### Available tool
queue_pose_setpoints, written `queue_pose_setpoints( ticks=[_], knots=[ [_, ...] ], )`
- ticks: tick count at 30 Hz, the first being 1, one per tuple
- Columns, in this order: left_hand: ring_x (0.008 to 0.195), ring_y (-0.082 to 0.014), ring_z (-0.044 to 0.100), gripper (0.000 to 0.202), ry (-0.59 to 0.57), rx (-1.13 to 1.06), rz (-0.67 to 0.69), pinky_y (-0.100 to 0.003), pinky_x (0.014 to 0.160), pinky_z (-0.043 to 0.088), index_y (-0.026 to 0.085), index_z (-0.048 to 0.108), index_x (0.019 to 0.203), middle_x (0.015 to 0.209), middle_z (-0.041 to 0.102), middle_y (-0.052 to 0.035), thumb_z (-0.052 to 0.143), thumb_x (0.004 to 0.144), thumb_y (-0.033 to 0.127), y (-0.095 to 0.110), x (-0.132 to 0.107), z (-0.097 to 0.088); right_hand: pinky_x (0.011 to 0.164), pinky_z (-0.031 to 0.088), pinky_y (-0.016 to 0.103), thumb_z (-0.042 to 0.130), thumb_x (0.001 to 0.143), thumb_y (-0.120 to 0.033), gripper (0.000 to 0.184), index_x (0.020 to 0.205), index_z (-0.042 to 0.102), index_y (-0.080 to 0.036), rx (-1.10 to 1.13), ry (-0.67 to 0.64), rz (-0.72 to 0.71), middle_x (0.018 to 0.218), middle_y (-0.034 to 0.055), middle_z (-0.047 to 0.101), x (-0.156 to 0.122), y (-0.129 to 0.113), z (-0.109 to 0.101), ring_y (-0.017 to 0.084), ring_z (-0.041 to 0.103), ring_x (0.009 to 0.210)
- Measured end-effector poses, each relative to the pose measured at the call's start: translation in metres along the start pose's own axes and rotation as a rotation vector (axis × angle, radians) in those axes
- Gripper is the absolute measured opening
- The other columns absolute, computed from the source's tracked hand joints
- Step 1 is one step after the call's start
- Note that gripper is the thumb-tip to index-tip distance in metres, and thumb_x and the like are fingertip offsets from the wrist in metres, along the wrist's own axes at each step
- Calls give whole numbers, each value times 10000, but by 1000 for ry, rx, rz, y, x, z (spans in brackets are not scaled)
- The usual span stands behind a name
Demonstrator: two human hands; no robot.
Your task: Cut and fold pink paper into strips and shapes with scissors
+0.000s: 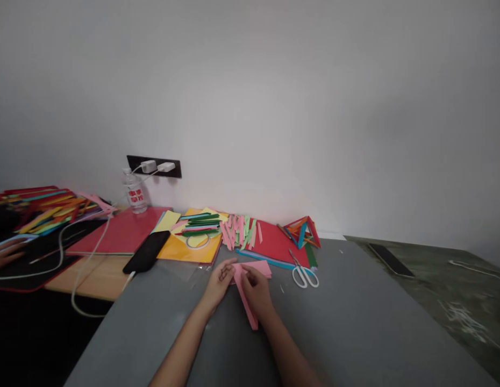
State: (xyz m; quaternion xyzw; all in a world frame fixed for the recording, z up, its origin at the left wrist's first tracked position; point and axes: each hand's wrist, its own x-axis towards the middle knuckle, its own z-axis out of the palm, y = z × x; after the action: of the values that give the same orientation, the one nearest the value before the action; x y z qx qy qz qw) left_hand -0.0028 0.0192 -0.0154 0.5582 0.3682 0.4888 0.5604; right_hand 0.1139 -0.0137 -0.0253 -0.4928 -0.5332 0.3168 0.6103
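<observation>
Low over the grey table, my left hand (pixel 220 282) and my right hand (pixel 255 290) meet on folded pink paper (pixel 247 307). One narrow part of the paper points down toward me, and a wider flap reaches out to the right behind my right hand. The fingers of my left hand curl at the paper's left end. My right thumb and fingers pinch it near the corner where the two parts join. White-handled scissors (pixel 305 276) lie to the right of my hands. Pink and green paper strips (pixel 238 232) lie just beyond them.
Colored sheets (pixel 270 242) line the wall, with a folded paper frame (pixel 304 233) on the right. A roll of tape (pixel 198 242), a black phone (pixel 147 252) with a cable and a bottle (pixel 135 192) stand left. Another person's hand (pixel 8 255) is at far left.
</observation>
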Motion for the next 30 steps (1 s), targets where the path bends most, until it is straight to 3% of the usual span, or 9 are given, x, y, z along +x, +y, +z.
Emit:
queue_pose_setpoints(
  ticks=[4, 7, 10, 14, 17, 30],
  knots=[
    [771, -169, 554, 374, -31, 20, -18, -266, 678, 436, 152, 571, 983, 842, 614, -57, 555, 670, 355, 3, 0, 0, 536, 413, 231, 493, 714, -307, 179, 721, 595, -160, 77, -10, -8, 635, 16, 580, 4, -5, -4, 129, 518, 591],
    [832, -189, 553, 351, -34, 10, -12, -285, 730, 428, 146, 596, 942, 874, 629, -69, 561, 664, 358, 4, 0, 1, 536, 421, 233, 543, 673, -314, 164, 625, 574, -161, 103, 9, 8, 608, 10, 579, 6, -3, -6, 131, 523, 579],
    [752, -179, 571, 306, -64, -12, -23, -285, 706, 435, 136, 627, 848, 790, 646, -59, 556, 666, 370, 2, 1, 2, 510, 413, 225, 546, 670, -326, 175, 625, 570, -158, 115, 38, 42, 581, -1, 565, 7, 1, -8, 120, 511, 542],
    [537, -121, 531, 242, -60, 8, -45, -225, 547, 423, 116, 626, 670, 579, 604, -15, 583, 645, 352, 0, 0, 3, 499, 403, 218, 556, 660, -322, 171, 622, 565, -155, 121, 54, 50, 572, -5, 551, 8, 3, -8, 111, 499, 528],
    [475, -92, 484, 205, -68, 39, -17, -194, 490, 384, 118, 606, 594, 498, 556, 12, 596, 641, 317, 1, -1, 4, 485, 397, 212, 571, 645, -318, 165, 615, 554, -157, 118, 63, 36, 574, -5, 547, 9, 4, -8, 107, 492, 522],
    [526, -127, 532, 202, -47, 104, 42, -219, 516, 408, 123, 629, 603, 564, 615, -21, 600, 625, 321, 0, -2, 3, 400, 313, 181, 558, 655, -271, 122, 610, 546, -158, -68, 94, -60, 514, -31, 487, 2, -6, -4, 69, 387, 431]
  ],
)
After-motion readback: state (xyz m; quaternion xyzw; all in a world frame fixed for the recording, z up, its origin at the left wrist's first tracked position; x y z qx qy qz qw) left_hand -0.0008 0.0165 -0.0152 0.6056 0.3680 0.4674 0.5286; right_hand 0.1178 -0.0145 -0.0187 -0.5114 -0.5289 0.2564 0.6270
